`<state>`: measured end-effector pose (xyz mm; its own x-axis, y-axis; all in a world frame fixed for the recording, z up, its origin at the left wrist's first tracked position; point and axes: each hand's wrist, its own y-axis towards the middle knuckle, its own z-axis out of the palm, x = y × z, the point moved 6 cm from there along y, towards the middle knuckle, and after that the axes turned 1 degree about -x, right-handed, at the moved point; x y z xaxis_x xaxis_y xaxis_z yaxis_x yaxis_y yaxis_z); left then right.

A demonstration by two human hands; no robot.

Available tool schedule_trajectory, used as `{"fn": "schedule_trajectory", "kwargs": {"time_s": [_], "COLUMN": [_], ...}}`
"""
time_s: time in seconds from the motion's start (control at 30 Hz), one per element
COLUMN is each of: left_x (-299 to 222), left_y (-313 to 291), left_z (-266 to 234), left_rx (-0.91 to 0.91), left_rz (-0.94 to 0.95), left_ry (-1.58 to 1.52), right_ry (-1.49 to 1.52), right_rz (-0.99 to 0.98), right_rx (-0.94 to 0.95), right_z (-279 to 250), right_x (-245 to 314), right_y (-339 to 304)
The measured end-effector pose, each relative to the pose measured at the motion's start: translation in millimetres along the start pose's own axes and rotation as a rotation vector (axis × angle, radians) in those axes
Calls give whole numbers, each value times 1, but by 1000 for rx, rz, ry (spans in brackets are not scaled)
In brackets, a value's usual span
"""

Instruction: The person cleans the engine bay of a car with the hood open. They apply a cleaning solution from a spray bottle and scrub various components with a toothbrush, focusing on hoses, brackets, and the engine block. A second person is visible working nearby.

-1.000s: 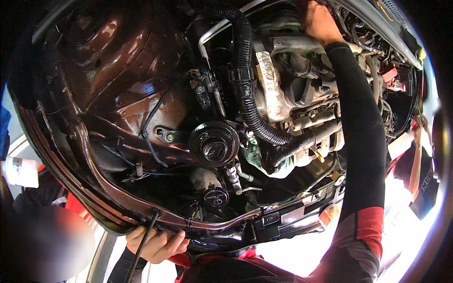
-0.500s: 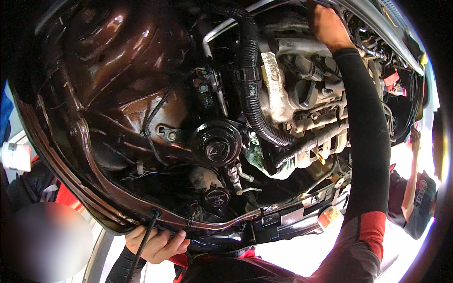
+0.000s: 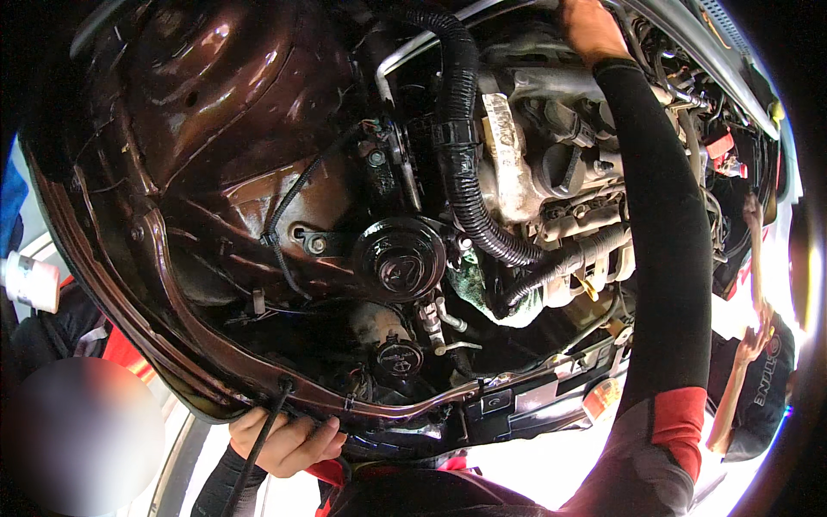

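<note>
My left hand (image 3: 286,444) is at the near rim of a car's open engine bay, its fingers curled against the brown body edge (image 3: 250,379). A thin black rod (image 3: 261,444) crosses in front of that hand and meets the edge. My right arm, in a black sleeve, stretches over the engine (image 3: 564,164). At the far side, my right hand (image 3: 596,30) reaches behind the engine, its fingers hidden in shadow and cut off by the picture's top. A thick black corrugated hose (image 3: 457,164) runs along the engine's left side.
A round black part (image 3: 401,258) and a black cap (image 3: 396,357) sit near the front. Green cloth-like material (image 3: 482,289) is tucked under the hoses. Another person (image 3: 758,388) stands at the right, hands near each other; someone else (image 3: 73,336) is at the left.
My right hand has shifted slightly up and to the left. My left hand stays at the edge. The person at the right has moved, and both of their hands now show.
</note>
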<state>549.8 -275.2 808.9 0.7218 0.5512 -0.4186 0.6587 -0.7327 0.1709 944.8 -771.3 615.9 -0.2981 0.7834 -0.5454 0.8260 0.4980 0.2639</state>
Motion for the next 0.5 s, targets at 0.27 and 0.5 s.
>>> {"fn": "schedule_trajectory", "kwargs": {"time_s": [0.27,0.5], "left_x": [2,0], "left_y": [2,-2], "left_z": [-1,-1], "left_rx": [10,84], "left_rz": [19,-50], "left_ry": [-40,-44], "right_ry": [715,395], "right_rz": [-67,-372], "right_rx": [352,383], "right_z": [-44,-37], "right_x": [82,83], "right_y": [28,45]}}
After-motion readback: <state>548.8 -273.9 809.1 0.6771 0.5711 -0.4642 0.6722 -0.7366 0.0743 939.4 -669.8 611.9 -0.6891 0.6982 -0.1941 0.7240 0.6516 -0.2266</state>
